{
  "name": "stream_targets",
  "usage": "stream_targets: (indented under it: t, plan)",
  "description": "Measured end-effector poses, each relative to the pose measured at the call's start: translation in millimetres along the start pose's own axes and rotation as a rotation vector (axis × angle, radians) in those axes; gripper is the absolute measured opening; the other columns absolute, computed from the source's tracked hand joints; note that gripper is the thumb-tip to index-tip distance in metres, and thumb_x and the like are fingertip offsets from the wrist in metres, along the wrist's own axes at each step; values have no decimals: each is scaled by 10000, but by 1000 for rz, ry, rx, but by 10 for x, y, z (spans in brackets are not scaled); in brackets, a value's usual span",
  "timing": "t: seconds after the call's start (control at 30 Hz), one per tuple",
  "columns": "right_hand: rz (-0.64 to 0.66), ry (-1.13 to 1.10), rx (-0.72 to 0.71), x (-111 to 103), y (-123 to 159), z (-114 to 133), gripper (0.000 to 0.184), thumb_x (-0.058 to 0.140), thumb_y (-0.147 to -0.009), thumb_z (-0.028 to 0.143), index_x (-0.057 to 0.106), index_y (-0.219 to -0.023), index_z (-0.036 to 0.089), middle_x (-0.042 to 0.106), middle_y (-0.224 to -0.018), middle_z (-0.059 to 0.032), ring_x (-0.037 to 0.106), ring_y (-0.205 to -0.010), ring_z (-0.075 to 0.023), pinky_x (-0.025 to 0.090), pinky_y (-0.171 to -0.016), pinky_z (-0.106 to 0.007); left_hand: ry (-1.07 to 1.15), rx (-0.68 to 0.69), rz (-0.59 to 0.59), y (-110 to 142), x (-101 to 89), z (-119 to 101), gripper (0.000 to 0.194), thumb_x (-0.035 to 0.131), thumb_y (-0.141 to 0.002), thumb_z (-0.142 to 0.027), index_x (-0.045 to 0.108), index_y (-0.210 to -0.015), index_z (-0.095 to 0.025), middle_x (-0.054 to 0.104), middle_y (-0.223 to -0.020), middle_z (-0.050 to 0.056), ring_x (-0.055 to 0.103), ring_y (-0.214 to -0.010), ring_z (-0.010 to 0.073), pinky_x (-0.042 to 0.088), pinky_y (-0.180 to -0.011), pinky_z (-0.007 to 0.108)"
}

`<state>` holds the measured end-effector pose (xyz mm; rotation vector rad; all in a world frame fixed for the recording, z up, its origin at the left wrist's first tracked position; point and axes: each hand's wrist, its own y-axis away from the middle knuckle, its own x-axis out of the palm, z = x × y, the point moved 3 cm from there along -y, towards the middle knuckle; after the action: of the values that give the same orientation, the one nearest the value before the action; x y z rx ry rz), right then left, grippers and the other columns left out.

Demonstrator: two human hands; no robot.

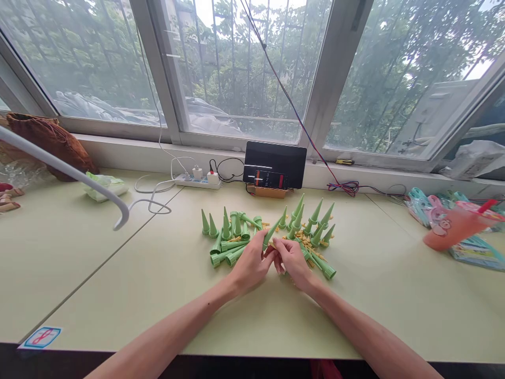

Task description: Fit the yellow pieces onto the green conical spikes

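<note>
Cones [316, 211] stood or lay on the desk [169, 273], many yellow pieces [306, 241] loose; in front, left hand [251, 263] gripped one cone, right hand [292, 259], fingers closed, apparently pinched a yellow piece, seemingly unfinished.

Forearms [185, 316] forward; fingers [270, 259] bent, close together

Cones [226, 228] lie before screen [292, 159]; cup [450, 230] right.

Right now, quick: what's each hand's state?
Left hand: closed, holding a green cone.
Right hand: closed beside the cone's lower end; what it grips cannot be told.
</note>
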<state>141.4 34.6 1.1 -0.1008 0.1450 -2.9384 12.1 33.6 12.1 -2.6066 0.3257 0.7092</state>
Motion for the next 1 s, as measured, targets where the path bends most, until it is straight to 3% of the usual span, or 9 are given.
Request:
stream_targets:
  t: [0.5, 1.0]
  plan:
    - [84, -50, 36, 0, -34, -53, 431, 511, -937, 482, 625, -689, 149, 575, -495, 7, 430, -318, -81, 295, -332, -199, -29, 12, -4, -5, -9, -31, 345, 503, -939, -275, 480, -1259, -151, 639, -931, 67, 601, -782, 195, 482, -739, 335]
    - [199, 1, 55, -12, -21, -64, 431, 460, -961, 504, 551, -687, 185, 508, -459, 42, 431, -347, -96, 342, -379, -214, -17, 17, -4, 7, 4, -3, 359, 479, -951, -291, 474, -1287, -166, 622, -862, 39, 602, -762, 194, 477, -727, 324]
